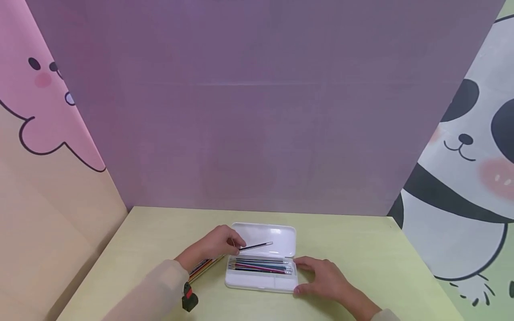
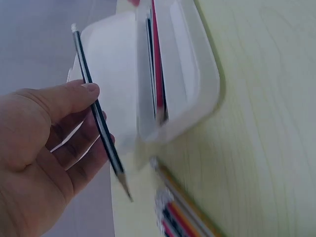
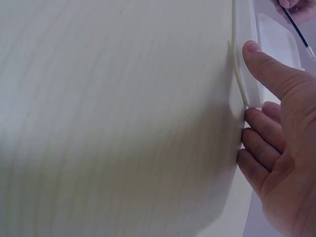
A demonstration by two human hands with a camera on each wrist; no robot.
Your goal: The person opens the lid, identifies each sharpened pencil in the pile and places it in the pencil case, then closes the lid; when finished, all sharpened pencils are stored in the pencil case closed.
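My left hand (image 1: 221,240) pinches a dark striped pencil (image 2: 94,98) between thumb and fingers, above the open lid. In the left wrist view its sharpened tip points down and its white end up. Below it lies a white plastic pencil case (image 1: 250,281), lid (image 1: 265,232) folded back. Several pencils (image 1: 261,266), dark, blue and red, lie side by side in its back compartment. My right hand (image 1: 325,278) holds the case's right end, thumb at the front corner and index finger at the back one. In the right wrist view the thumb touches the case wall (image 3: 242,59).
More pencils (image 2: 182,197) lie bunched on the pale wooden table (image 1: 160,232), left of the case and partly under my left forearm. A black and red device (image 1: 188,298) sits at my left wrist. A purple panel (image 1: 257,111) rises behind the table.
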